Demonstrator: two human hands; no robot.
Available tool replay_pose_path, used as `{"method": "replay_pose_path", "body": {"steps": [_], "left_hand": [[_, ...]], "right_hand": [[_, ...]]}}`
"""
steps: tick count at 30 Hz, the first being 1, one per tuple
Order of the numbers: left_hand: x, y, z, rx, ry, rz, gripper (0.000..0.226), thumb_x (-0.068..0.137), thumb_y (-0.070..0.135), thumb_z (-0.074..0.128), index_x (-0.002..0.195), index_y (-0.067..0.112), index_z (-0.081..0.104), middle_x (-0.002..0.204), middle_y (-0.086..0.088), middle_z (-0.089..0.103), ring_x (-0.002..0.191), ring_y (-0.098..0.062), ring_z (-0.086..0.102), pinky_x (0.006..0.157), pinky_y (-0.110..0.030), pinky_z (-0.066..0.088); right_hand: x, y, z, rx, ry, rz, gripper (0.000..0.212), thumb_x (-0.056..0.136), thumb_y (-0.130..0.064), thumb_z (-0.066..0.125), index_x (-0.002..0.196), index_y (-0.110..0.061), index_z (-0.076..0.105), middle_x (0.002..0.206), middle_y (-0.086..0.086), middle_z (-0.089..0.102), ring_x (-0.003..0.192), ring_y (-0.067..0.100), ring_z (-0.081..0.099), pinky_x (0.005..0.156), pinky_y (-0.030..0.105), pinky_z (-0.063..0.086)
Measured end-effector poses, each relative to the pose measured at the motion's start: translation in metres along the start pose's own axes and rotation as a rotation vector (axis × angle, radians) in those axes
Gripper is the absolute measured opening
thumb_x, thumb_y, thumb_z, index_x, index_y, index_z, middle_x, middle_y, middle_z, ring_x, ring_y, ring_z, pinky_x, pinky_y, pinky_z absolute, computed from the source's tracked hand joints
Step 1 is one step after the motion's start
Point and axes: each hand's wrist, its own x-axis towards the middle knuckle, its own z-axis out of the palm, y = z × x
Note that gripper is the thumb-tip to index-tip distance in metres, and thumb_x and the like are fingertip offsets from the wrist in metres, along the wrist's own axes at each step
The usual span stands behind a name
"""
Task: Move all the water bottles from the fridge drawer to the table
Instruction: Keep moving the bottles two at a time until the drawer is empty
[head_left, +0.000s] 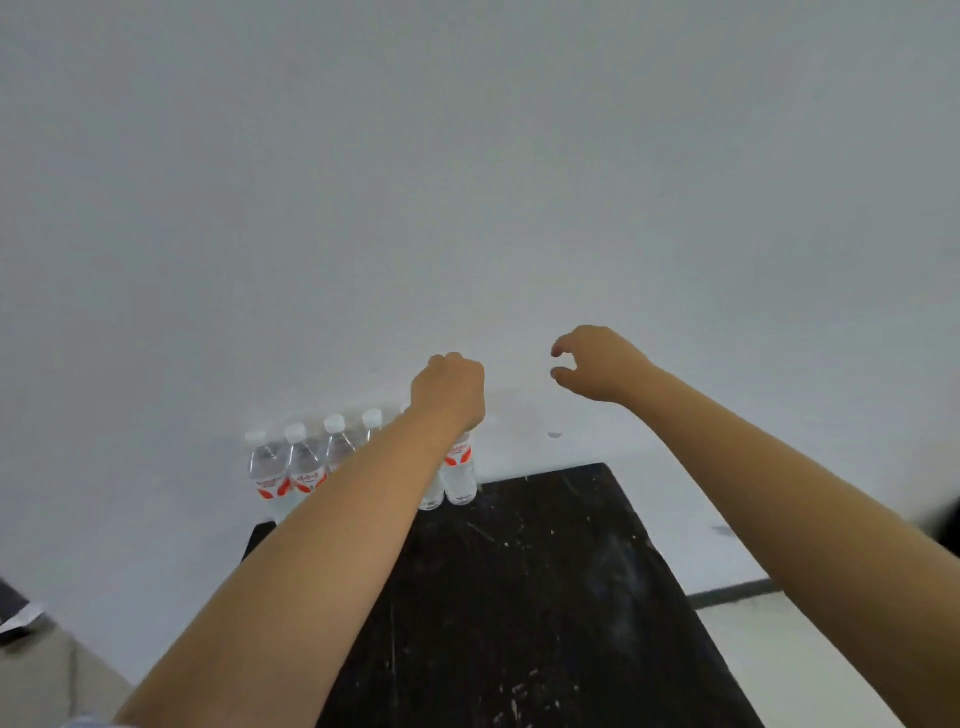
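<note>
Several clear water bottles (298, 457) with white caps and red-and-white labels stand in a row along the far edge of a black table (540, 597), against the white wall. My left hand (449, 392) is closed over the top of the rightmost bottle (460, 475), which stands upright on the table; its cap is hidden under my fingers. My right hand (592, 366) hovers in the air to the right of that bottle, fingers curled and apart, holding nothing. The fridge drawer is out of view.
A plain white wall (467, 182) fills the view behind the table. The table's right half has scratched bare surface. Pale floor with a dark baseboard strip (732, 592) shows at right. A dark object (13, 608) sits at the left edge.
</note>
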Motion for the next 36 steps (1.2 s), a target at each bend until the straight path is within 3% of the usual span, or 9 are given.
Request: {"method": "replay_pose_path", "body": {"steps": [8, 14, 18, 24, 27, 31, 36], "left_hand": [[-0.111, 0.131, -0.050, 0.003, 0.146, 0.448, 0.030, 0.094, 0.005, 0.041, 0.118, 0.002, 0.057, 0.124, -0.015, 0.053, 0.116, -0.031, 0.049, 0.086, -0.033, 0.046], [-0.233, 0.264, -0.054, -0.030, 0.092, 0.784, 0.025, 0.093, 0.008, 0.042, 0.111, 0.002, 0.058, 0.121, -0.013, 0.054, 0.114, -0.029, 0.050, 0.080, -0.031, 0.044], [-0.341, 0.364, -0.067, -0.049, 0.050, 1.026, 0.030, 0.095, 0.014, 0.044, 0.121, 0.004, 0.056, 0.128, -0.014, 0.053, 0.118, -0.030, 0.049, 0.092, -0.035, 0.046], [-0.476, 0.489, -0.087, -0.038, 0.124, 1.318, 0.034, 0.092, 0.012, 0.046, 0.123, 0.004, 0.056, 0.129, -0.017, 0.053, 0.122, -0.033, 0.048, 0.094, -0.038, 0.045], [-0.563, 0.559, -0.099, -0.102, 0.125, 1.424, 0.031, 0.091, 0.013, 0.047, 0.119, 0.005, 0.058, 0.125, -0.016, 0.056, 0.118, -0.032, 0.050, 0.091, -0.037, 0.046], [-0.653, 0.636, -0.102, -0.167, 0.053, 1.531, 0.032, 0.093, 0.023, 0.050, 0.115, 0.004, 0.060, 0.121, -0.014, 0.060, 0.114, -0.030, 0.055, 0.091, -0.036, 0.047], [-0.741, 0.728, -0.099, -0.170, -0.048, 1.604, 0.026, 0.092, 0.018, 0.048, 0.108, 0.003, 0.062, 0.115, -0.014, 0.062, 0.107, -0.031, 0.058, 0.087, -0.037, 0.049]], "right_hand": [[-0.204, 0.066, -0.078, -0.087, 0.201, 0.318, 0.039, 0.095, -0.024, 0.046, 0.132, -0.011, 0.050, 0.136, 0.011, 0.049, 0.129, 0.025, 0.043, 0.104, 0.035, 0.036], [-0.413, 0.113, -0.100, -0.142, 0.236, 0.673, 0.037, 0.092, -0.024, 0.050, 0.128, -0.013, 0.055, 0.133, 0.011, 0.053, 0.126, 0.028, 0.047, 0.104, 0.036, 0.040], [-0.574, 0.141, -0.127, -0.194, 0.217, 0.954, 0.037, 0.092, -0.022, 0.050, 0.127, -0.011, 0.055, 0.131, 0.012, 0.055, 0.125, 0.027, 0.047, 0.101, 0.032, 0.039], [-0.756, 0.164, -0.161, -0.195, 0.225, 1.221, 0.037, 0.094, -0.022, 0.048, 0.127, -0.008, 0.056, 0.134, 0.013, 0.056, 0.125, 0.028, 0.049, 0.102, 0.033, 0.039], [-0.859, 0.185, -0.179, -0.214, 0.248, 1.316, 0.036, 0.094, -0.021, 0.049, 0.125, -0.006, 0.058, 0.131, 0.013, 0.059, 0.121, 0.028, 0.052, 0.100, 0.035, 0.042], [-0.964, 0.206, -0.197, -0.212, 0.243, 1.390, 0.029, 0.093, -0.016, 0.049, 0.114, -0.004, 0.064, 0.119, 0.012, 0.065, 0.092, 0.024, 0.060, 0.075, 0.031, 0.044], [-1.081, 0.250, -0.212, -0.183, 0.205, 1.536, 0.030, 0.092, -0.021, 0.051, 0.115, -0.006, 0.063, 0.116, 0.012, 0.065, 0.094, 0.023, 0.060, 0.082, 0.032, 0.048]]}}
